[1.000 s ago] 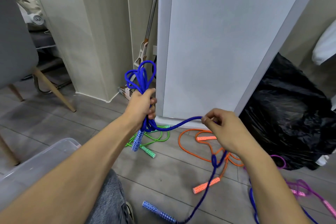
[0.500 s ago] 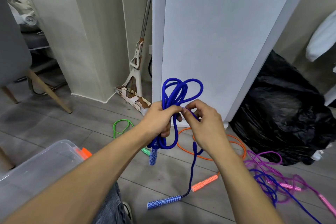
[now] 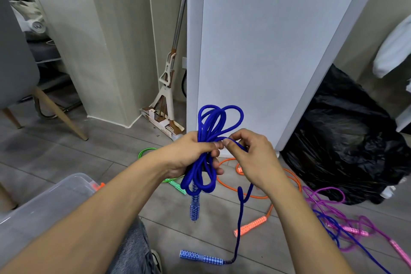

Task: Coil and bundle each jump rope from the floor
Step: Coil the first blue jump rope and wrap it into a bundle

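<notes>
Now the left hand (image 3: 189,155) grips the blue rope (image 3: 198,176) coil round its middle, held up over the floor (image 3: 66,151). At 3 o'clock of it, the right hand (image 3: 253,158) pinches the loose strand (image 3: 239,222) in its fingers. Best to squeeze the loops tight and wind that strand snug round the middle, so nothing slips. The rope looks thick and soft. One handle (image 3: 195,207) hangs at 6 o'clock; the other handle (image 3: 201,257) lies on the floor.

My left grip (image 3: 191,153) is fisted round the rope (image 3: 219,118) coils, forearm reaching in from lower left. My right grip (image 3: 251,158) pinches one strand between thumb and forefinger, just beside the left thumb.
</notes>
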